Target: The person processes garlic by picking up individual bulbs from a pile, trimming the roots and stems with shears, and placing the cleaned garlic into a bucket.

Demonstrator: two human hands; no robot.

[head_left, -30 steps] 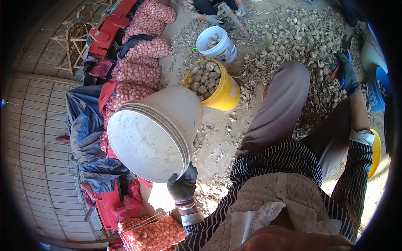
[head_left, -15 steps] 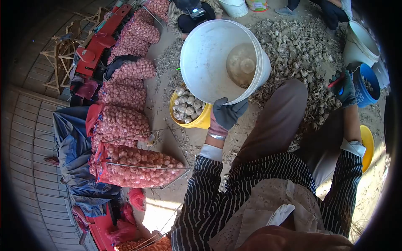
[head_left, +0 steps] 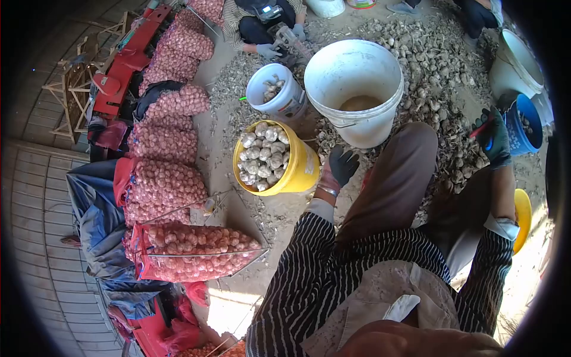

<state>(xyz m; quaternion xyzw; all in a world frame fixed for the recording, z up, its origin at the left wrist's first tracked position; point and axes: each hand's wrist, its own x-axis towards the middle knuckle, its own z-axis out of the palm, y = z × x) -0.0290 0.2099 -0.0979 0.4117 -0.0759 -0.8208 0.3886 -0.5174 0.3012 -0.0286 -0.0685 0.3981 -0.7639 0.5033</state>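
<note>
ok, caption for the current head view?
Gloved left hand open near a large white bucket, right hand holding a red-handled tool, yellow bucket of garlic bulbs.

The gloved left hand [head_left: 343,166], its fingers parted and holding nothing, is just beside a large white bucket [head_left: 366,128] at the near edge of the scattered garlic [head_left: 425,56]. To its left, a yellow bucket [head_left: 305,169] holds garlic bulbs. On the right, the right hand [head_left: 495,140] grips a red-handled tool [head_left: 477,131] near a blue bucket [head_left: 521,135].
</note>
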